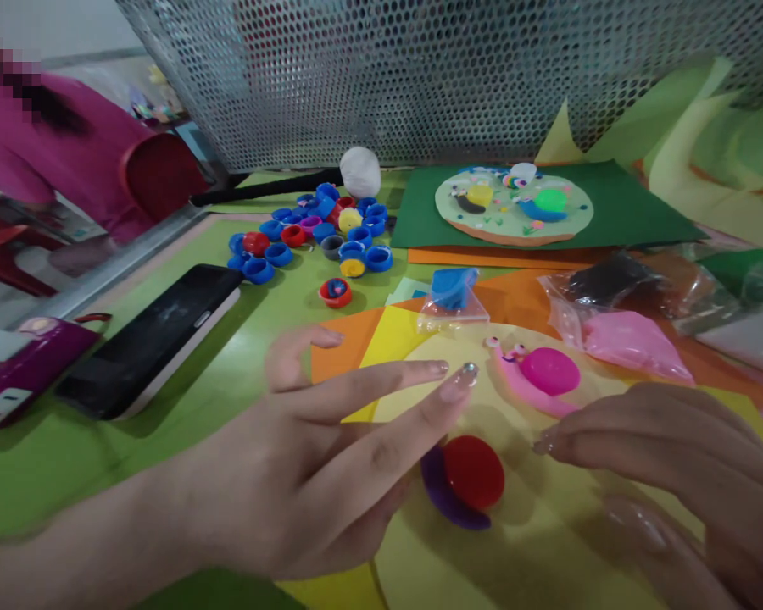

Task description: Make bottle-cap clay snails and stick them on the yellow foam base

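My left hand (318, 457) hovers open over a yellow round sheet (534, 542), fingers stretched toward the right, holding nothing. Just under its fingertips lies a red bottle cap (474, 470) set on a purple clay piece (448, 504). My right hand (680, 466) reaches in from the right with fingers drawn together, their tips near the red cap; what they pinch, if anything, is hidden. A pink clay snail with a magenta cap shell (540, 377) lies on the sheet beyond both hands.
A black phone (149, 339) and a magenta case (19, 373) lie left. Several bottle caps (318, 237) and a white clay lump (360, 171) sit behind. Bags of blue (453, 296) and pink clay (629, 343), a decorated disc on green paper (515, 207), a mesh screen behind. A person in pink sits far left.
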`<state>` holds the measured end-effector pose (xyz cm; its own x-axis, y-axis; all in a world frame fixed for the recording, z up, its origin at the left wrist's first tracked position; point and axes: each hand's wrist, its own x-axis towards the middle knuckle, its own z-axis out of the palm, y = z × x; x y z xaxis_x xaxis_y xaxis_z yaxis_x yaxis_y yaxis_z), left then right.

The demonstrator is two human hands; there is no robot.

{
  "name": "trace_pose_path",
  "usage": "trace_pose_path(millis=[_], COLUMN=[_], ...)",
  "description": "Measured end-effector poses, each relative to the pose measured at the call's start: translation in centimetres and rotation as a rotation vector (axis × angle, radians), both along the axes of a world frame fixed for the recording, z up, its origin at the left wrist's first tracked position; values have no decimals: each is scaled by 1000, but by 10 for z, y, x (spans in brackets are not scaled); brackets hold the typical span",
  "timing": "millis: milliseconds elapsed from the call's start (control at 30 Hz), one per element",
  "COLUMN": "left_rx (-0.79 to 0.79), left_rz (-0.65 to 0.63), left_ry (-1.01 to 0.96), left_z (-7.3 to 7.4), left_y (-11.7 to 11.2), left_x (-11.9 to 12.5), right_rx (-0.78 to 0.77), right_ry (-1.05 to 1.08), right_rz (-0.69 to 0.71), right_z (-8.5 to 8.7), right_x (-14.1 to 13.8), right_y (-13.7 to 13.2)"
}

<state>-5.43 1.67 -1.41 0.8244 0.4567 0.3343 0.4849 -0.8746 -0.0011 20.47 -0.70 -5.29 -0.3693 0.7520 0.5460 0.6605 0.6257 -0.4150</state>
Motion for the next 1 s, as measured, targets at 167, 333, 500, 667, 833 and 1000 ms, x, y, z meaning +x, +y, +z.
trace_pose_path(millis=[167, 333, 500, 667, 833, 1000], left_rx=[21, 71, 46, -39, -92, -68], left_rz=[16, 32, 17, -4, 19, 25], left_ry=[-23, 5, -43, -42, -56, -56], left_z=[-1, -1, 2, 1, -1, -1], left_y=[-2, -2, -2, 0, 0, 0], left_x=[0, 0, -1, 1, 4, 0], right_rx=[2, -8, -7, 7, -2, 24], right_ry=[-12, -12, -12, -10, -28, -18], right_rz=[4, -13, -14, 18, 19, 32], right_z=[0, 0, 0, 2, 2, 0], right_x=[0, -2, -2, 0, 0, -2], right_y=[1, 2, 3, 2, 1, 4])
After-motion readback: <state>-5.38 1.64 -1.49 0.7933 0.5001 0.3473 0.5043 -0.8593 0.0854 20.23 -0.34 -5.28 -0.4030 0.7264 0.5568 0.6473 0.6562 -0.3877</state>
